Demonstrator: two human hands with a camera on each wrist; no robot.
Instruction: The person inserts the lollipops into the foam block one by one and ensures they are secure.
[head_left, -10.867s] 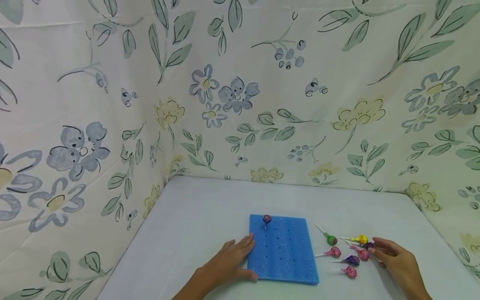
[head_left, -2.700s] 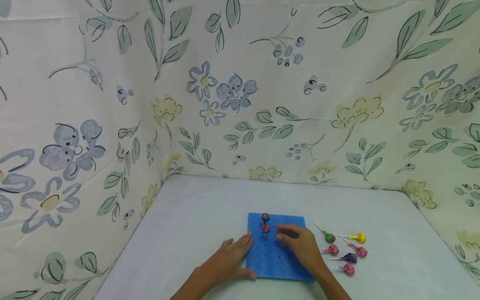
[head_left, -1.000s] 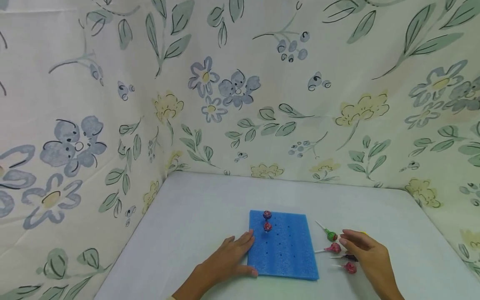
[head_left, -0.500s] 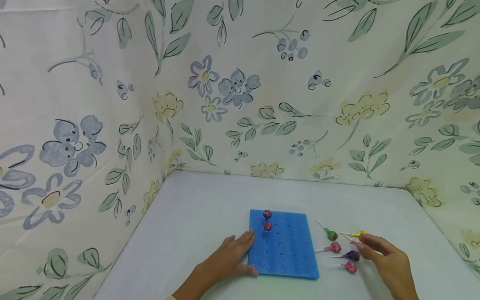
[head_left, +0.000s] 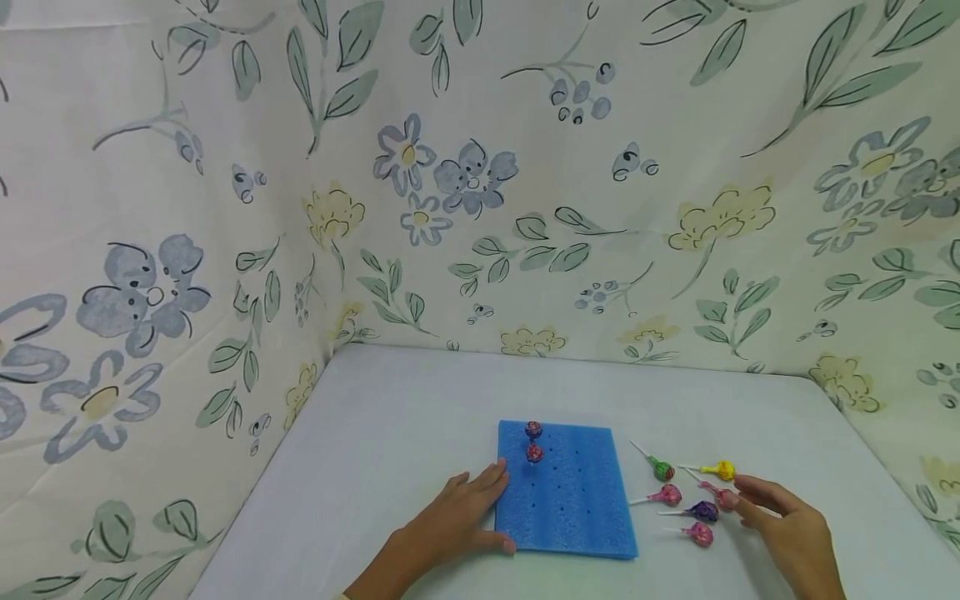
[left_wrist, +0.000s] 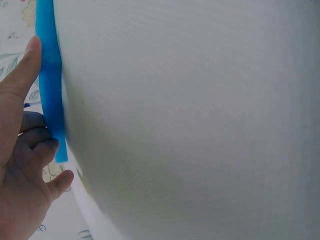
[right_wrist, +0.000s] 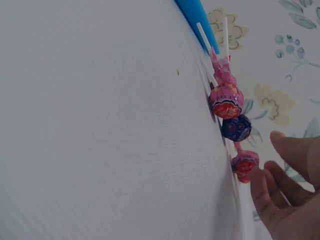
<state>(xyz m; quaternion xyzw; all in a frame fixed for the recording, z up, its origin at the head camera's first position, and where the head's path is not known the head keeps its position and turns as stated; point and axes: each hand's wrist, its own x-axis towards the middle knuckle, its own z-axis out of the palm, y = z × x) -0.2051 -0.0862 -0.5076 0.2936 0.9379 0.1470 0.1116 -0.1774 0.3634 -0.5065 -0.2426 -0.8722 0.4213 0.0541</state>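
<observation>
A blue foam block point(head_left: 566, 492) dotted with small holes lies on the white table. Two wrapped lollipops stand in its far left part: a dark one point(head_left: 533, 430) behind a red one point(head_left: 534, 452). My left hand point(head_left: 457, 521) rests against the block's left edge, fingers spread; in the left wrist view its thumb and fingers lie along the blue edge. My right hand point(head_left: 787, 525) is at a pink lollipop point(head_left: 726, 498), its fingertips close to the candy head. The right wrist view shows thumb and fingers parted beside that pink lollipop point(right_wrist: 245, 166); whether they touch is unclear.
Around the right hand lie a yellow lollipop point(head_left: 723, 470), a green one point(head_left: 662, 470), a purple one point(head_left: 702, 511) and two pink ones, one middle left point(head_left: 669, 495), one nearest me point(head_left: 701, 534). Floral cloth point(head_left: 555, 292) walls the table's back and sides.
Since the oldest frame, a second lollipop has come to stand in the foam, and one dark lollipop has left the loose group. Lately my right hand drew back rightward over the lollipops. The left hand stayed.
</observation>
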